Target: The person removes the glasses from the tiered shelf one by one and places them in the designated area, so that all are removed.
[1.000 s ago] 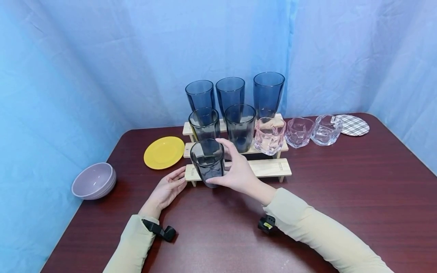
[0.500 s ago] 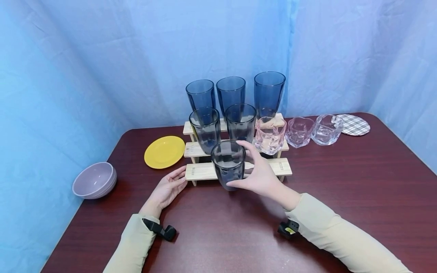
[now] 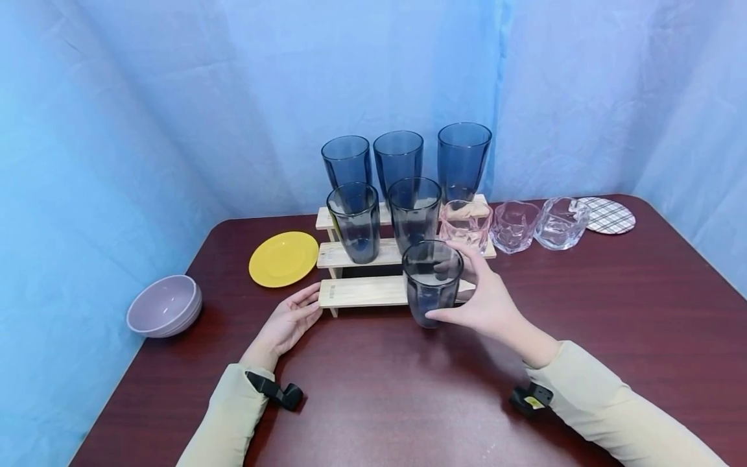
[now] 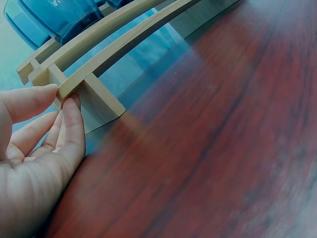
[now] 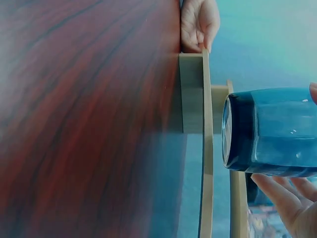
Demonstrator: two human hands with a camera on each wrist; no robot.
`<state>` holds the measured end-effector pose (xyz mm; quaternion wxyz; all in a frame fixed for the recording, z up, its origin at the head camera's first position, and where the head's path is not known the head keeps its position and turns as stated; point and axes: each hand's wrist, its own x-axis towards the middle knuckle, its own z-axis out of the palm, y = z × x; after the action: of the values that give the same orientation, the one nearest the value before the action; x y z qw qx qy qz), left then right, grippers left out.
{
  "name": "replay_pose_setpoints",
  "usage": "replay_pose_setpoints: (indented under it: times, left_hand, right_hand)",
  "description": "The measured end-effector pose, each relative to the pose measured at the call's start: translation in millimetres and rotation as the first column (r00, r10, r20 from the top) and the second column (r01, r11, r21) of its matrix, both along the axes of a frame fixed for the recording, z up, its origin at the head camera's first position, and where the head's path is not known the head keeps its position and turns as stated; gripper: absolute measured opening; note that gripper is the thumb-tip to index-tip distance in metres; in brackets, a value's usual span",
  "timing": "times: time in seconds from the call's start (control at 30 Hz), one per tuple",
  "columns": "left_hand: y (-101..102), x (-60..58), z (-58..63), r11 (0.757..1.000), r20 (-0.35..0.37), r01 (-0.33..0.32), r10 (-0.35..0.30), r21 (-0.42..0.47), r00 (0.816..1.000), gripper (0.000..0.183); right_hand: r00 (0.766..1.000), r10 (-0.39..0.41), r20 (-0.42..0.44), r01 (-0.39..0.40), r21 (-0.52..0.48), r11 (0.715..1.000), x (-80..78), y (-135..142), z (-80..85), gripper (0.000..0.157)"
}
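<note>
My right hand (image 3: 496,305) grips a smoky grey glass tumbler (image 3: 428,295) by its side, thumb at the front and fingers behind. The tumbler is upright over the right half of the lowest step of a three-tier wooden rack (image 3: 362,292). In the right wrist view a gap shows between the tumbler's base (image 5: 228,131) and the lowest board (image 5: 207,148). My left hand (image 3: 288,324) pinches the left end of that board between thumb and fingers, plain in the left wrist view at the board's corner (image 4: 67,88).
Three blue tumblers (image 3: 463,162) stand on the top tier. Two grey tumblers (image 3: 357,227) and a pinkish glass (image 3: 461,227) occupy the middle one. Right of the rack are two short glasses (image 3: 562,224) and a checked coaster (image 3: 609,215); left, a yellow plate (image 3: 284,259) and lilac bowl (image 3: 163,305).
My right hand has carried the grey tumbler rightward along the front of the lowest step, from its left end to its right half. My left hand keeps its place at the rack.
</note>
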<state>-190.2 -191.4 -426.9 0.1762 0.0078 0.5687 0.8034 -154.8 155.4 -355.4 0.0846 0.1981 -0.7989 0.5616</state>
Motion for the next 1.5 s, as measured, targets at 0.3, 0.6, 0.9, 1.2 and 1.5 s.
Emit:
replay_pose_setpoints:
  times: [0.3,0.6,0.9,1.2,1.5]
  left_hand:
    - [-0.7,2.3,-0.1,1.0,0.019,-0.005,0.005,-0.002,1.0,0.06]
    - [-1.0,3.6,-1.8,1.0,0.009,-0.004,0.004,-0.004,1.0,0.059]
    - [-1.7,3.1,-1.6,1.0,0.009,-0.01,0.01,0.012,1.0,0.059]
    - [-1.5,2.0,0.1,1.0,0.008,-0.008,0.008,0.02,1.0,0.059]
    - [0.4,0.5,1.5,1.0,0.01,-0.014,0.014,0.002,1.0,0.059]
  right_hand:
    - [0.996,-0.08,-0.03,0.081,0.04,0.996,7.5,31.4,1.7,0.107]
    - [0.977,-0.211,-0.026,0.213,0.131,0.968,13.3,68.5,0.9,0.106]
    - [0.96,-0.274,-0.059,0.279,0.111,0.954,13.6,103.4,1.7,0.106]
    - [0.921,-0.385,-0.054,0.389,0.11,0.915,7.9,138.7,-1.1,0.104]
    - [0.868,-0.496,-0.021,0.495,0.099,0.863,-14.5,197.2,-28.4,0.104]
